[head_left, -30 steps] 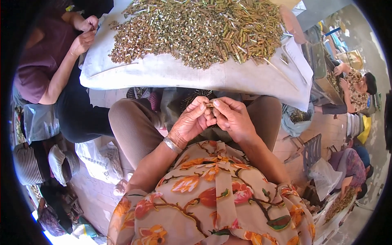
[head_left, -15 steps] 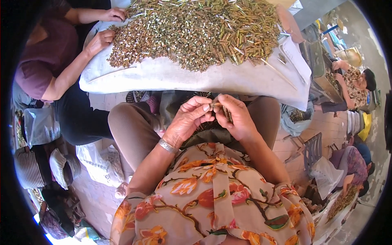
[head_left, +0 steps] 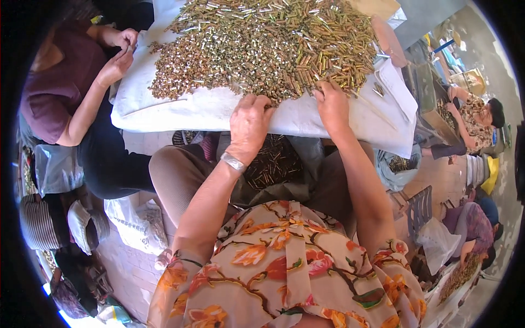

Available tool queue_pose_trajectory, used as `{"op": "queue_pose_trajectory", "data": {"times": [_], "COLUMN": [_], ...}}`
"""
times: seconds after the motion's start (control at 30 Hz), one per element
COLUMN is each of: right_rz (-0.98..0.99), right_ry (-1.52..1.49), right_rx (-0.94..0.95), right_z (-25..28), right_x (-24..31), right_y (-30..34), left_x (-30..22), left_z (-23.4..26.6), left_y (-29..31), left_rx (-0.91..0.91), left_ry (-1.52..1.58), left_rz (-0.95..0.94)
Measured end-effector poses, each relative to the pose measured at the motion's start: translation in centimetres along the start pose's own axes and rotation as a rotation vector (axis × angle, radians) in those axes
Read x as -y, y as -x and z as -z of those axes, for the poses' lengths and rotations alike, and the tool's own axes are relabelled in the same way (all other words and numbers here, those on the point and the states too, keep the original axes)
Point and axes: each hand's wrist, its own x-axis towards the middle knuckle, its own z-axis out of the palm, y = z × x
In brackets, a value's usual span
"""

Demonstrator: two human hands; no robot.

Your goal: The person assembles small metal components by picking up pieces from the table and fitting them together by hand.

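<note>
Upper centre, we're seeing the half-curled left hand (head_left: 250,119) sitting by short brass-coloured metal rings (head_left: 219,61), the half-open right hand (head_left: 332,105) touching slim gold-coloured metal tubes (head_left: 334,52) just right; can't really tell if either's gripping anything.

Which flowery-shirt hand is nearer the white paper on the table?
Right. The right hand is left of the white paper, not touching; the left hand is farther left.
</note>
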Motion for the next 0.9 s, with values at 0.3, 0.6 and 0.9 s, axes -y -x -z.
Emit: {"op": "queue_pose_trajectory", "data": {"times": [0.3,0.6,0.9], "right_rz": [-0.053,-0.340,0.038], "right_ry": [-0.112,-0.789,-0.680], "right_rx": [-0.077,0.305,0.182], "right_z": [1.9,8.7,10.0], "right_x": [1.1,9.5,11.9], "right_y": [1.3,6.2,8.0], "left_x": [0.0,-2.7,-4.7], "left_z": [1.2,4.7,7.1], "left_y": [0.9,4.2,6.5], "left_rx": [-0.018,0.135,0.123], "left_ry": [0.013,1.191,1.457], "left_rz": [-0.051,0.513,0.489]}}
